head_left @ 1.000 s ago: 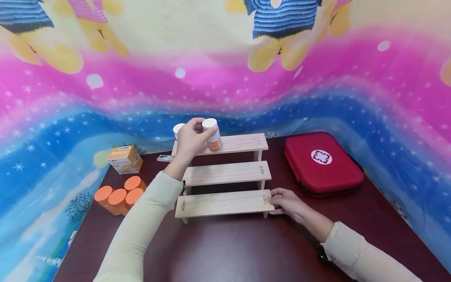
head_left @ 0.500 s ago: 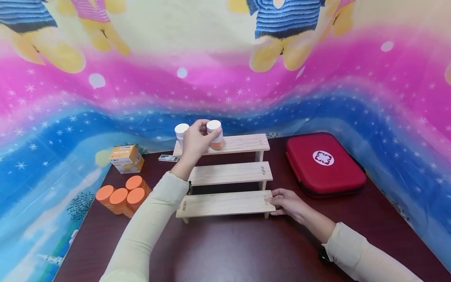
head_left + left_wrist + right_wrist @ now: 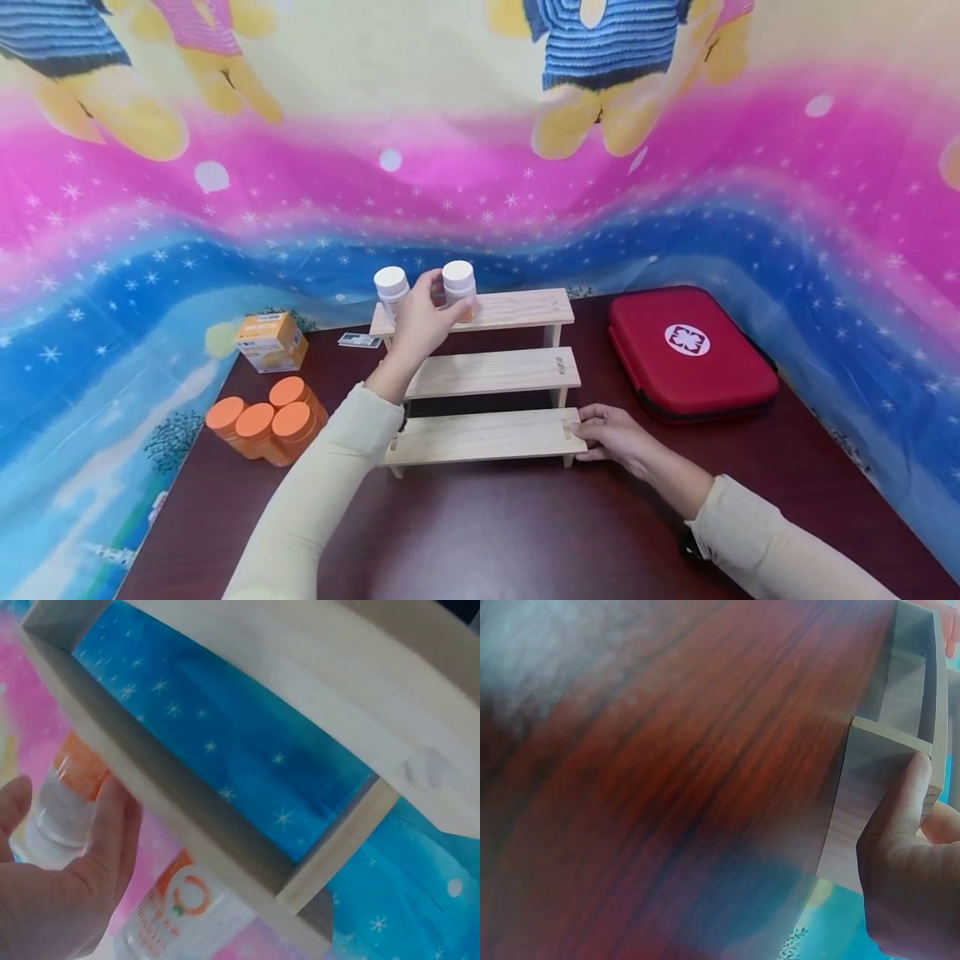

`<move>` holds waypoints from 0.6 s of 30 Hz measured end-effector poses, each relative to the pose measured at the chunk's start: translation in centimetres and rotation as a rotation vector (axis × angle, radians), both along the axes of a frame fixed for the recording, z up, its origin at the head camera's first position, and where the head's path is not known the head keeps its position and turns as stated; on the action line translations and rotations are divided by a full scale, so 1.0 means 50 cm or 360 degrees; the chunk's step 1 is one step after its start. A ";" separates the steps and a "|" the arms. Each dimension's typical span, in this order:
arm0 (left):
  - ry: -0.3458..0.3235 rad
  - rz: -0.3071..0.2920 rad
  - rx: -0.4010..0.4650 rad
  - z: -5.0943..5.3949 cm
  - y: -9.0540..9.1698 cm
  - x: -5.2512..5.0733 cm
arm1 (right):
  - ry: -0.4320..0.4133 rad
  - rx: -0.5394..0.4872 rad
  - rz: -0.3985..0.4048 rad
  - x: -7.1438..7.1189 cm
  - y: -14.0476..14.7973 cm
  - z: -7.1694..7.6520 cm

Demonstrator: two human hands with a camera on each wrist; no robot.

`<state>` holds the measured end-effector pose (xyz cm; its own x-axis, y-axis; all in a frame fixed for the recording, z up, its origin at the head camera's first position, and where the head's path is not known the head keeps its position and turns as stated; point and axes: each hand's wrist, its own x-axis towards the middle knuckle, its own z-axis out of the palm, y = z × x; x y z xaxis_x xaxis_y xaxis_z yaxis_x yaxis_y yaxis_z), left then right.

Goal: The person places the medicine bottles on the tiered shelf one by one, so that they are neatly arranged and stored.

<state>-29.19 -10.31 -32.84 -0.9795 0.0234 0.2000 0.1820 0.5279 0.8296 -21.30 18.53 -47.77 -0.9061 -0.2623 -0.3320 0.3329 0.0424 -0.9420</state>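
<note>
My left hand (image 3: 426, 317) is at the white pill bottle (image 3: 459, 279) on the top shelf of the three-step wooden rack (image 3: 491, 367). In the left wrist view this bottle (image 3: 60, 799) sits between my thumb and fingers; the thumb shows a narrow gap from it, while the fingers lie close along its other side. Left of it stands a second white pill bottle (image 3: 392, 287), partly behind my hand. My right hand (image 3: 611, 433) grips the right end of the lowest shelf, its thumb against the wooden side (image 3: 862, 802).
Several orange-capped bottles (image 3: 255, 421) cluster at the left of the dark table (image 3: 480, 533). Behind them are an orange-and-white box (image 3: 270, 343) and a small flat packet (image 3: 358, 340). A red first-aid case (image 3: 693, 354) lies right of the rack. A patterned cloth surrounds the table.
My left hand first shifts right with the bottle, then slips lower along it while the bottle stays on the top shelf. My right hand keeps its place on the rack.
</note>
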 end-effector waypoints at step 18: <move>0.0043 -0.0062 -0.0004 0.022 -0.166 0.139 | 0.0010 0.0064 -0.0018 0.000 -0.004 0.005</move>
<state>-22.22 -18.61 -31.74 -0.9721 0.0623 0.2263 0.2250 0.5219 0.8228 -21.30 18.32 -47.52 -0.9112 -0.2383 -0.3361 0.3274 0.0763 -0.9418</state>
